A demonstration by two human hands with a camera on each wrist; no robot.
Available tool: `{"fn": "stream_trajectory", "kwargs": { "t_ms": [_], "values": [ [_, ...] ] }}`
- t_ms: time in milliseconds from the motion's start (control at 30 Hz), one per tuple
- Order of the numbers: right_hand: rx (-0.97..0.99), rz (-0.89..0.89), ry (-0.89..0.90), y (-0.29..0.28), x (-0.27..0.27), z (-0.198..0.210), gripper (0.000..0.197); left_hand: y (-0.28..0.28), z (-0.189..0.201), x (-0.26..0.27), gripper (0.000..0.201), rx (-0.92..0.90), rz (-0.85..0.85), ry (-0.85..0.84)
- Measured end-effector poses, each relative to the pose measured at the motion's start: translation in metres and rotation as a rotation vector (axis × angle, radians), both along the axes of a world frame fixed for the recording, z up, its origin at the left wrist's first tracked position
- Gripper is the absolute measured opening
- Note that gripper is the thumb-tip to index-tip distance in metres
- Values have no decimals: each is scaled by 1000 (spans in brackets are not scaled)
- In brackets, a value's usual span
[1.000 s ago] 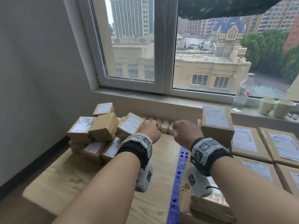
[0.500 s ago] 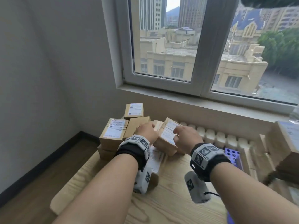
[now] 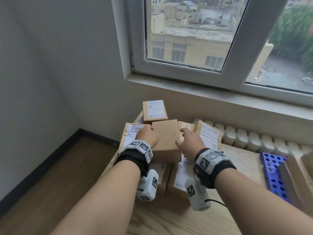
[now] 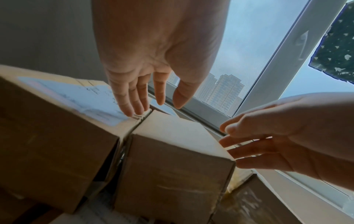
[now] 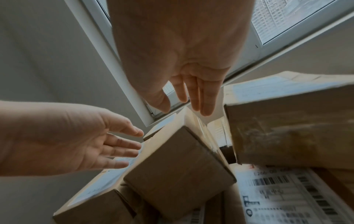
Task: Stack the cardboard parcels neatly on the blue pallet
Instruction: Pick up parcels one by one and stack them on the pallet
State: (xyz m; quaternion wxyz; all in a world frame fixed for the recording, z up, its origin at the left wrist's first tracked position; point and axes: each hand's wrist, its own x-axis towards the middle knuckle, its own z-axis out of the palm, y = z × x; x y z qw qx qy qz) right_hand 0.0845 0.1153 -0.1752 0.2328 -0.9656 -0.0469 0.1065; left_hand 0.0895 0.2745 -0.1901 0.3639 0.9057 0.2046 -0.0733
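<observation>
A wooden table (image 3: 169,221) fills the lower frame, the blue pallet (image 3: 272,173) at right. Mid-frame, an unlabelled cardboard parcel (image 3: 166,138) tops the heap, flanked by the left hand (image 3: 147,136) and right hand (image 3: 190,141), fingers extended, holding nothing.

The plain parcel (image 3: 166,139) at frame centre is hemmed by labelled parcels (image 3: 209,135) left and right; bare worktop (image 3: 237,160) is seen lower right.

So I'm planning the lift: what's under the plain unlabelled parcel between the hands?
The plain parcel rests on other parcels; one labelled parcel shows beneath its right side. The arms and wrist cameras cover the rest, so what else bears it cannot be seen.
</observation>
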Motion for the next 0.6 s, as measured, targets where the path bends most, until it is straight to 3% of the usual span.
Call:
{"fn": "stream_trajectory", "kwargs": {
  "t_ms": [300,600],
  "values": [
    [50,-102,176,12,15,-32,49,5,-18,14,42,-10,13,-20],
    [299,-272,363,16,17,-50,72,11,-28,17,34,-30,14,-58]
  ]
}}
